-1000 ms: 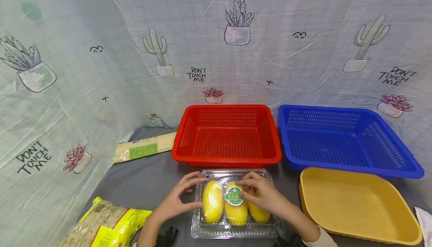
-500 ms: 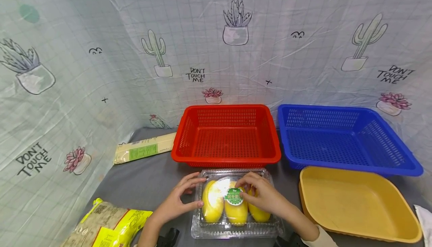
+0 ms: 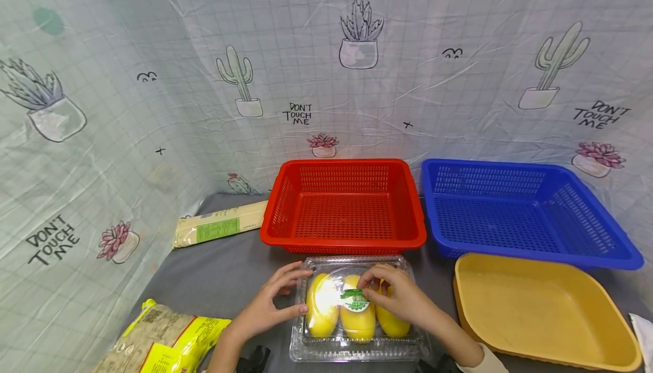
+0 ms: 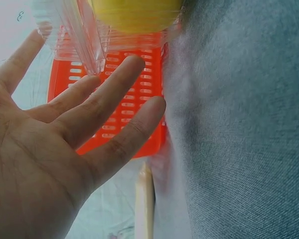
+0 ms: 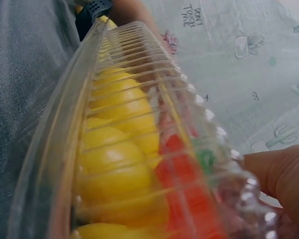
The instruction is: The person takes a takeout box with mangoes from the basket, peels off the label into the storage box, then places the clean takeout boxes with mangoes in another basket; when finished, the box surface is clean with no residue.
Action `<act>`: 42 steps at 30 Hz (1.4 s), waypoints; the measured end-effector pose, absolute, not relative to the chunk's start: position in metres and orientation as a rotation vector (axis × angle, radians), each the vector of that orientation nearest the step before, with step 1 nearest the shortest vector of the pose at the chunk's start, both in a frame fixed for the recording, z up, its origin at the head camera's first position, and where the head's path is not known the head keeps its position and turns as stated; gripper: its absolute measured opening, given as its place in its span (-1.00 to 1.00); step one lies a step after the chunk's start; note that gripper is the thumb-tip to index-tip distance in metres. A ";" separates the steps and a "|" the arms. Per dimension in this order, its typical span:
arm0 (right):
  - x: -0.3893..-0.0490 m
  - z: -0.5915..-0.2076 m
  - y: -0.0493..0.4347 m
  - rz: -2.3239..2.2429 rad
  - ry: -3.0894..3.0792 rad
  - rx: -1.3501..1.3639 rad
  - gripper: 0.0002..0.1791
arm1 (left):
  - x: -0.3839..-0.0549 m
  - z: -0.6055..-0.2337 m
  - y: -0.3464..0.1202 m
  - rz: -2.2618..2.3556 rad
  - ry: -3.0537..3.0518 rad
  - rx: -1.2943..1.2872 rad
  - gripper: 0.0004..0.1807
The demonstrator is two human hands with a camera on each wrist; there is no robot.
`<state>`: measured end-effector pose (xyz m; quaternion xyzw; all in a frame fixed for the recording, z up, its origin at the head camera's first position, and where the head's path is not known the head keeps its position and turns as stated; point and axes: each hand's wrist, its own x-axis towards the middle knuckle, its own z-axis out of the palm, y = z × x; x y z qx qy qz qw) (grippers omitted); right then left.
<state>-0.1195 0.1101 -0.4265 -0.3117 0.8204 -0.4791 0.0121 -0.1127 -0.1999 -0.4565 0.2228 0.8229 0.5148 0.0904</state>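
Observation:
A clear plastic clamshell box [image 3: 357,352] with a ridged rim sits on the grey cloth. Inside lie three yellow oval fruits that look like mangoes [image 3: 322,317]. A round green-and-white sticker [image 3: 355,301] is on the lid over the middle fruit, its upper part bent. My right hand [image 3: 398,295] pinches that sticker's upper right edge between thumb and index finger. At the box's left side, my left hand [image 3: 266,305] has its fingers spread, thumb and fingertips right at the rim. In the left wrist view those fingers [image 4: 134,127] are extended beside the box.
Behind the box stands a red basket [image 3: 343,247], with a blue basket [image 3: 515,255] to its right. A yellow tray [image 3: 541,310] is at the right. A long cream packet [image 3: 219,227] and a yellow bag [image 3: 196,336] lie at the left. A printed curtain [image 3: 449,89] closes the back.
The sticker's upper part has bent down and its print is less readable as my right fingers shift slightly at its edge. My left hand and the box have stayed put.

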 end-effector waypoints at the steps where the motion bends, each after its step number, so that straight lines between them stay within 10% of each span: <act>1: -0.119 -0.427 0.110 -1.505 2.547 -0.967 -0.90 | -0.113 -0.457 -0.200 1.527 2.444 0.663 -0.39; 42: -0.116 -0.414 0.128 -1.892 2.130 -0.635 -0.83 | -0.115 -0.464 -0.201 1.513 2.453 0.681 -0.39</act>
